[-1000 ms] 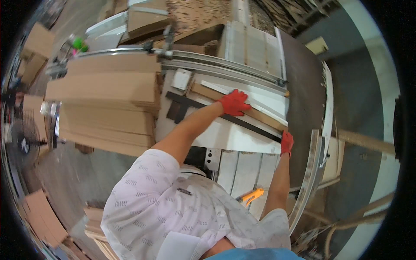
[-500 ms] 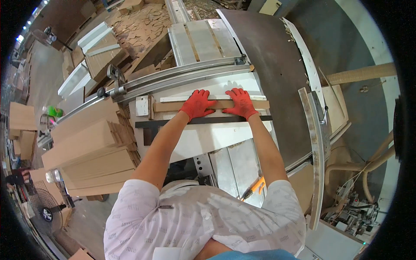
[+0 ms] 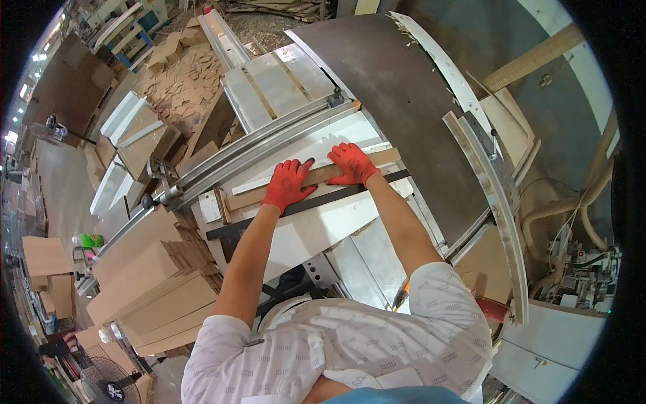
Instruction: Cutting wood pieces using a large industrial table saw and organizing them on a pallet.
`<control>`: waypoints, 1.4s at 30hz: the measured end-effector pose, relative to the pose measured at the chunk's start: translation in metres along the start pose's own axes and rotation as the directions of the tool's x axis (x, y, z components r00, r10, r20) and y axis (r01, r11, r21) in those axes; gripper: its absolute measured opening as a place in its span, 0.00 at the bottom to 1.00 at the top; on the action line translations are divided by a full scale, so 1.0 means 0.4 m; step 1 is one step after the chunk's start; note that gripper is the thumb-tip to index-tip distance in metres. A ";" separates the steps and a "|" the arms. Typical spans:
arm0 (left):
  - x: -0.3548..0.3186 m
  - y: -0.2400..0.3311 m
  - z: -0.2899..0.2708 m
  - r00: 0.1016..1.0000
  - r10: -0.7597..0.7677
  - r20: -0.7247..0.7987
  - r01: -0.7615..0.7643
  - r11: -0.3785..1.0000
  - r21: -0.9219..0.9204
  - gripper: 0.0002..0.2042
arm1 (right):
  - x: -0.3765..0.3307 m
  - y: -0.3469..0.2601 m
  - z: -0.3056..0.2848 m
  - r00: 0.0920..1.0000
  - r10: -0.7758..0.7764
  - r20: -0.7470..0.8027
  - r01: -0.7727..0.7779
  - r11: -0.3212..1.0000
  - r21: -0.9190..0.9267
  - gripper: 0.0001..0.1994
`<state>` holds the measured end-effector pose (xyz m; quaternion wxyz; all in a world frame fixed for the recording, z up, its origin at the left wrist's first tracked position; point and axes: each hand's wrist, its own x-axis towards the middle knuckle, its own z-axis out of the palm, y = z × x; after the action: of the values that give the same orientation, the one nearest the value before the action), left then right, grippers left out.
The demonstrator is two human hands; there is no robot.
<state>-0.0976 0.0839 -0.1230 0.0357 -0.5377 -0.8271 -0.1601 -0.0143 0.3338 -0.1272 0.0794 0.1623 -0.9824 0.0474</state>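
In the head view, my red-gloved left grip [image 3: 288, 184] and right grip [image 3: 352, 164] lay spread, unclenched, on the brown strip [image 3: 321, 176] beneath them, its long axis rising rightward between white strip [image 3: 249, 184] and black bar [image 3: 330, 198], right grip nearer its upper end.

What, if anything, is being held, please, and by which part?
The left hand lies on the brown strip left of its middle, the right hand right of it; whether they grip it cannot be told.
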 end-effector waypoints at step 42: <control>-0.005 0.020 0.011 0.996 -0.059 -0.064 0.067 0.989 0.129 0.35 | -0.042 -0.056 -0.026 0.979 0.139 -0.148 -0.129 0.989 0.078 0.33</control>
<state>-0.0889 0.0864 -0.1259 0.0909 -0.5026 -0.8509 -0.1225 0.0101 0.3190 -0.1185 0.1456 0.0942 -0.9799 0.0982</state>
